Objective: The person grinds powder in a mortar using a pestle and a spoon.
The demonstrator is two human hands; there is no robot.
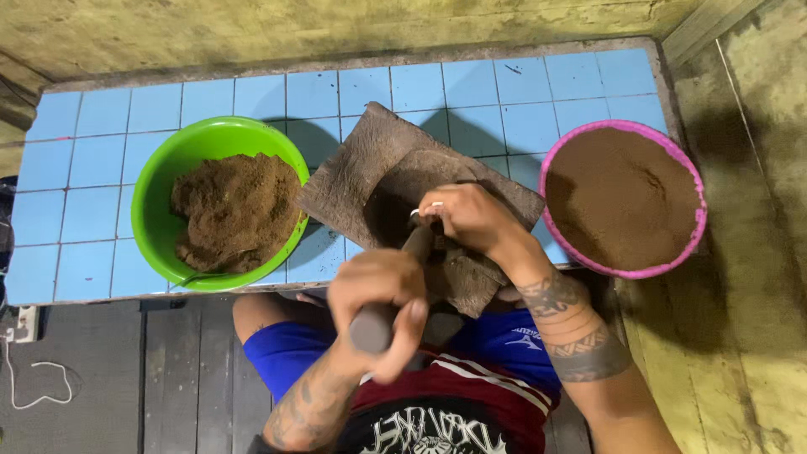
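While the left hand (380,290) grips a grey rod (376,324), right-hand fingers (458,210) press brown cloth (370,168).

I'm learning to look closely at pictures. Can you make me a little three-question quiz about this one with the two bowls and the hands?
1. True or false: the green bowl holds clumpy brown stuff, and the pink bowl holds smooth brown powder.
2. What does the left hand hold? A) a spoon B) a grey handle C) a cup
3. Fill in: the right hand presses on a brown ____ lying on the blue tiled counter.

Key:
1. True.
2. B; the left hand is wrapped around the handle.
3. Cloth; it lies between the two bowls.
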